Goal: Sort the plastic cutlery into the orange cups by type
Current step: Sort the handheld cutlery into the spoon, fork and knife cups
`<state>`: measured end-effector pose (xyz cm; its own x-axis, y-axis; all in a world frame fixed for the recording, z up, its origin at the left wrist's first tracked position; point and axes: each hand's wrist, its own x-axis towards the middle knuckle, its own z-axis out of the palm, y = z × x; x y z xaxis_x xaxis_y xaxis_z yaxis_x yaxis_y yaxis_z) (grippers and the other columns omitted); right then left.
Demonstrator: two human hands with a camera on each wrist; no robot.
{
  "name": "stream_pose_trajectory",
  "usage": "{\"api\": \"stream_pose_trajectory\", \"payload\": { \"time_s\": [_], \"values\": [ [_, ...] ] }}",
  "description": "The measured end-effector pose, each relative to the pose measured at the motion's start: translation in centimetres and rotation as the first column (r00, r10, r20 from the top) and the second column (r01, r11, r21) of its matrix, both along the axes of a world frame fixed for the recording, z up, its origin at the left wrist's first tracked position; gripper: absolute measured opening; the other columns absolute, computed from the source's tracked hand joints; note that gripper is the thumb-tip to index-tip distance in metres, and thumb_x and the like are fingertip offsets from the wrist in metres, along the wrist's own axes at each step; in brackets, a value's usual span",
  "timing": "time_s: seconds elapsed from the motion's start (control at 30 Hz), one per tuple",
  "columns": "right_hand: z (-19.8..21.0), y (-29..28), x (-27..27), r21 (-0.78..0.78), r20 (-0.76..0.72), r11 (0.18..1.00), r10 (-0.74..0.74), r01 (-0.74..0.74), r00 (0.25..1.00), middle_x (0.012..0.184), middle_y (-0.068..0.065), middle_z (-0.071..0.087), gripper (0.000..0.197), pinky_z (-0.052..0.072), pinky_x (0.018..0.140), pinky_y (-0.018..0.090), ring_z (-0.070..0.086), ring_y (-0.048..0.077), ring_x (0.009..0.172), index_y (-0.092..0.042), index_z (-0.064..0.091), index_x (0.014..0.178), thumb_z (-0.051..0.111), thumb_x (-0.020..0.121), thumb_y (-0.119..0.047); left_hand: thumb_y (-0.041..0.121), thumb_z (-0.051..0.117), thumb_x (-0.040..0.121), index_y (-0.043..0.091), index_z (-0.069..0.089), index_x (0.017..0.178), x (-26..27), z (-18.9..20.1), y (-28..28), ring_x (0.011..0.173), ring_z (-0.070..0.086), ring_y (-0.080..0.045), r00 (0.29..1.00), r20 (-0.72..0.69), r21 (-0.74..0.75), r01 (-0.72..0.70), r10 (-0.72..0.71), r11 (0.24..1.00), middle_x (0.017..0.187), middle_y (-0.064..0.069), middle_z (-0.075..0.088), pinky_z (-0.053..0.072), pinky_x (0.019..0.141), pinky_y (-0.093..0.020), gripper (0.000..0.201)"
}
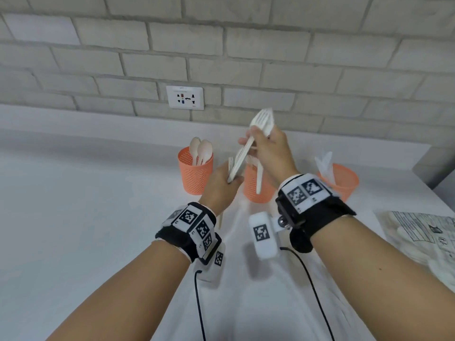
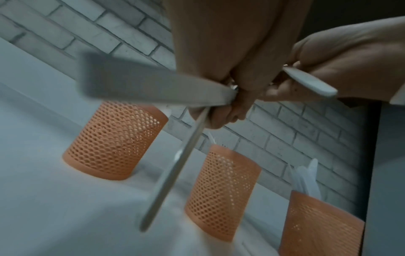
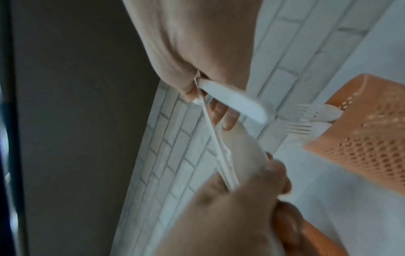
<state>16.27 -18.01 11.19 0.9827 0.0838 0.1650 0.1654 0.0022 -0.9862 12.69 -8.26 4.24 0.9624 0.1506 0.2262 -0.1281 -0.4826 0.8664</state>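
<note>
Three orange mesh cups stand in a row near the wall. The left cup point(image 1: 195, 174) holds spoons point(image 1: 201, 148), the middle cup point(image 1: 253, 187) holds forks point(image 3: 302, 119), and the right cup point(image 1: 343, 179) holds knives point(image 1: 325, 163). Above the middle cup my left hand point(image 1: 231, 180) grips the lower end of a bundle of white cutlery point(image 1: 238, 164). My right hand point(image 1: 253, 141) pinches white forks point(image 1: 263, 119) with tines up, touching the top of that bundle. One white handle point(image 1: 259, 178) hangs down from it in front of the middle cup.
The cups sit on a white cloth-covered table point(image 1: 98, 217) against a grey brick wall with a socket point(image 1: 185, 97). A printed plastic bag point(image 1: 423, 235) lies at the right edge. Black cables point(image 1: 302, 267) trail from the wrist cameras.
</note>
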Motion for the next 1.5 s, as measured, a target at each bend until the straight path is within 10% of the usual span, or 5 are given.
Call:
{"api": "stream_pose_trajectory", "payload": {
  "time_s": [0.53, 0.77, 1.0, 1.33, 1.5],
  "values": [
    [-3.0, 2.4, -2.3, -0.481, 0.221, 0.874, 0.043, 0.070, 0.974, 0.052, -0.004, 0.043, 0.032, 0.029, 0.046, 0.021, 0.039, 0.006, 0.048, -0.015, 0.044, 0.055, 0.060, 0.083, -0.010, 0.001, 0.046, 0.085, 0.007, 0.054, 0.086, 0.3, -0.7, 0.4, 0.069, 0.050, -0.015, 0.972, 0.180, 0.113, -0.171, 0.149, 0.979, 0.078, -0.004, 0.057, 0.034, 0.058, -0.020, 0.010],
    [-0.7, 0.2, 0.3, -0.217, 0.197, 0.952, -0.173, 0.215, 0.965, 0.101, 0.012, 0.059, 0.023, 0.049, 0.073, 0.026, 0.059, 0.021, 0.084, 0.001, 0.054, 0.110, 0.049, 0.095, -0.015, 0.001, 0.053, 0.089, -0.001, 0.055, 0.107, -0.4, -0.5, 0.8, 0.081, 0.051, -0.017, 0.974, 0.164, 0.114, -0.179, 0.160, 0.977, 0.088, -0.003, 0.055, 0.028, 0.063, -0.014, 0.018],
    [-0.3, -3.6, 5.6, 0.392, -0.119, 0.893, -0.191, 0.222, 0.974, 0.097, 0.009, 0.065, 0.026, 0.053, 0.073, 0.035, 0.066, 0.020, 0.081, -0.010, 0.038, 0.124, 0.036, 0.098, -0.009, 0.008, 0.043, 0.096, -0.005, 0.050, 0.119, -0.4, -0.7, 2.7, 0.099, 0.057, -0.036, 0.970, 0.064, 0.062, -0.239, 0.236, 0.969, 0.106, -0.021, 0.061, 0.040, 0.075, -0.031, 0.027],
    [-3.8, -1.2, 9.0, -0.057, 0.127, 0.979, -0.190, 0.198, 0.974, 0.080, -0.003, 0.051, 0.031, 0.042, 0.075, 0.024, 0.052, 0.011, 0.070, -0.006, 0.040, 0.125, 0.036, 0.094, -0.003, 0.016, 0.044, 0.098, 0.015, 0.045, 0.072, -0.2, -0.5, 2.9, 0.050, 0.038, -0.013, 0.998, -0.020, -0.175, -0.064, 0.061, 0.983, 0.059, 0.001, 0.041, 0.034, 0.051, -0.025, 0.026],
    [-5.1, -1.6, 8.6, -0.212, 0.177, 0.959, -0.154, 0.190, 0.972, 0.109, 0.007, 0.051, 0.046, 0.040, 0.084, 0.019, 0.049, 0.015, 0.100, -0.010, 0.046, 0.122, 0.066, 0.081, -0.009, 0.020, 0.043, 0.099, 0.006, 0.054, 0.085, -0.3, -0.1, 3.5, 0.041, 0.040, -0.006, 0.998, -0.048, -0.322, 0.018, -0.035, 0.947, 0.059, -0.002, 0.045, 0.042, 0.051, -0.026, 0.022]
  ]
}}
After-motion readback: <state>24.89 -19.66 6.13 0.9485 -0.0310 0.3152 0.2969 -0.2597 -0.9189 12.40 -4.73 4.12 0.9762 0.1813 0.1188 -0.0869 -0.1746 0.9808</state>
